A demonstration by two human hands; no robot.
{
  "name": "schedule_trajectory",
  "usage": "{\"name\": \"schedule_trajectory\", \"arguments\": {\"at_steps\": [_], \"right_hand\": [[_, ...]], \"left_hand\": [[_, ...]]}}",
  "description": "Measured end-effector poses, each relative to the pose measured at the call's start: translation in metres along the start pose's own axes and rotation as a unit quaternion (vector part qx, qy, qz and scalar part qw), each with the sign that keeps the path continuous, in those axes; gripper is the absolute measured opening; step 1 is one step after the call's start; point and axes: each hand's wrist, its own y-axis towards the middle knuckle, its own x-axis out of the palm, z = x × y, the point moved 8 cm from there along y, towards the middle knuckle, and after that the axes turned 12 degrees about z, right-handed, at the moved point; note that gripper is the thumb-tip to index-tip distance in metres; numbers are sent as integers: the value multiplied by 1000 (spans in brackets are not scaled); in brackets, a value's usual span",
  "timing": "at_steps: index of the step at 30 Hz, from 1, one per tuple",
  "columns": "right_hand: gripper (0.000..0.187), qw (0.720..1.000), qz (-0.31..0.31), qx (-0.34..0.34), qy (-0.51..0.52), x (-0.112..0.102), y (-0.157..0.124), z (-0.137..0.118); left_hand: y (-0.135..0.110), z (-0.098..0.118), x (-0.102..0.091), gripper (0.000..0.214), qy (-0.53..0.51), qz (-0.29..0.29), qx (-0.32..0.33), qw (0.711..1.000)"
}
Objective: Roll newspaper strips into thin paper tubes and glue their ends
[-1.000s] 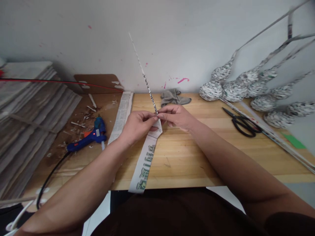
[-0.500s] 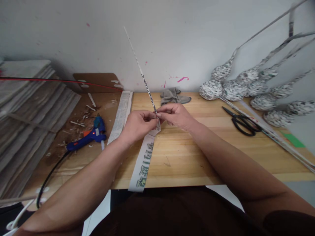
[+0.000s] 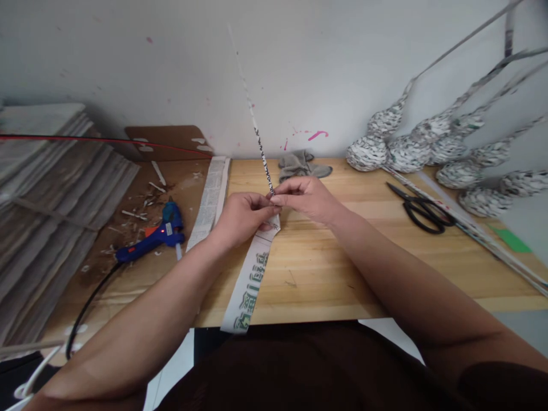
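Observation:
Both hands meet over the wooden table in the head view. My right hand [image 3: 309,198] pinches the lower end of a thin rolled paper stick [image 3: 262,153], which rises up and to the left, its top blurred. My left hand [image 3: 243,218] is closed on the newspaper strip [image 3: 252,285] just where it runs into the stick. From there the strip, printed with large green characters, trails down to the table's front edge. The fingertips hide the exact joint between strip and stick.
A blue glue gun [image 3: 160,235] with a lit red light lies left, near a stack of newspapers [image 3: 55,228]. Cut newspaper strips [image 3: 209,197] lie beside it. Behind is a grey cloth [image 3: 299,165]; at right are black scissors [image 3: 422,211] and woven paper gourds [image 3: 406,154].
The top of the paper stick has swung to the right and stands steeper. Both hands have stayed nearly in place, still pinching.

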Motion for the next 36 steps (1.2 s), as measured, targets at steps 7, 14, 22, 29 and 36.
{"name": "schedule_trajectory", "arguments": {"at_steps": [7, 14, 22, 29, 36], "right_hand": [[23, 999, -4, 37, 3, 1, -2, 0], [30, 997, 2, 77, 25, 3, -5, 4], [34, 996, 16, 90, 18, 4, -7, 2], [26, 995, 27, 4, -98, -1, -9, -5], [18, 985, 84, -56, -137, 4, -11, -11]], "left_hand": [[-4, 2, 2, 29, 48, -21, 13, 999], [-5, 4, 3, 27, 67, -33, 38, 996], [2, 1, -4, 22, -18, -7, -12, 1000], [13, -2, -18, 27, -88, 67, -45, 993], [14, -6, -17, 30, -175, 63, -94, 978]]}}
